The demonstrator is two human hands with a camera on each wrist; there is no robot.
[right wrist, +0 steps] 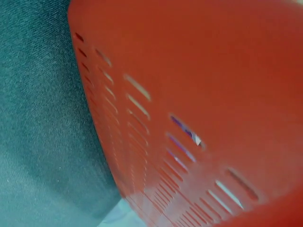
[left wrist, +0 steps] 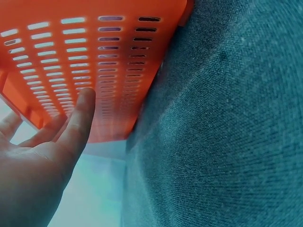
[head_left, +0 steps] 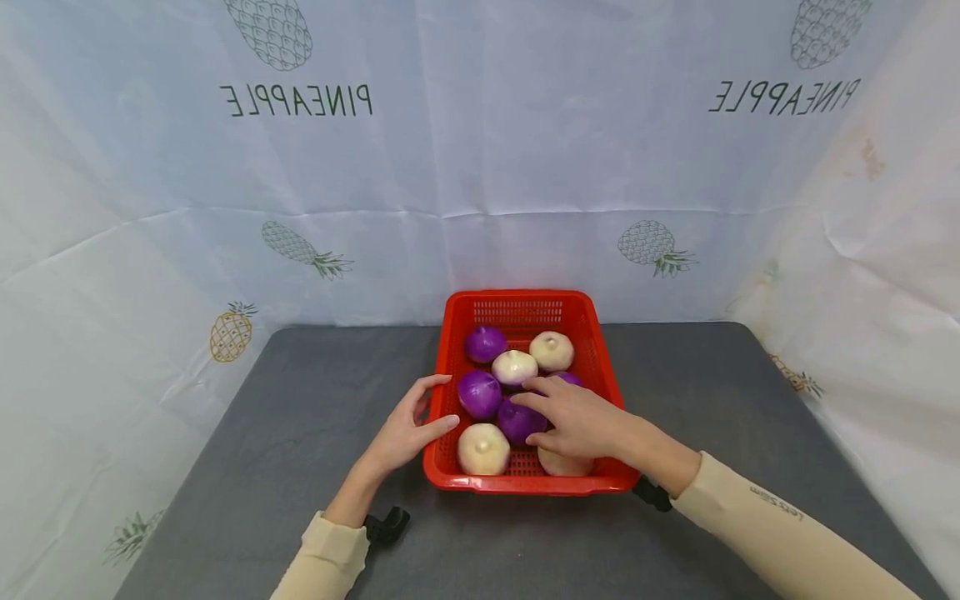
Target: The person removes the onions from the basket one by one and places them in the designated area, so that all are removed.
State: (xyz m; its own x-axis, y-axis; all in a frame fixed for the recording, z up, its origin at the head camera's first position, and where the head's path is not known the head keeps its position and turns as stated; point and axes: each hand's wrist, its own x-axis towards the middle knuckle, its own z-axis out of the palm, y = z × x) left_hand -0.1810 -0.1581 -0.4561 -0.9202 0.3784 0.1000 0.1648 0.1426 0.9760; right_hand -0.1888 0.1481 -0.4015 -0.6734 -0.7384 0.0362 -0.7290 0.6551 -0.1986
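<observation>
A red slatted basket (head_left: 531, 484) holds several round turnips, some showing purple and others creamy white. My left hand (head_left: 403, 429) is at the basket's left side, its thumb and fingers spread at the rim. In the left wrist view, that hand's thumb (left wrist: 81, 113) lies against or close to the slotted wall. Over the basket's right half, my right hand (head_left: 577, 418) reaches in, fingers bent and apart above a purple turnip (head_left: 517, 423). Beneath this hand, a white turnip (head_left: 564, 465) is partly covered. The right wrist view shows only the basket's outer wall (right wrist: 199, 71), not the hand.
The basket stands on a dark grey cloth-covered table (head_left: 315, 392), close to its back edge. A white curtain (head_left: 510, 150) printed with pineapples hangs behind and along both sides. Elsewhere in the basket are another white turnip (head_left: 483, 450) and a purple turnip (head_left: 485, 343).
</observation>
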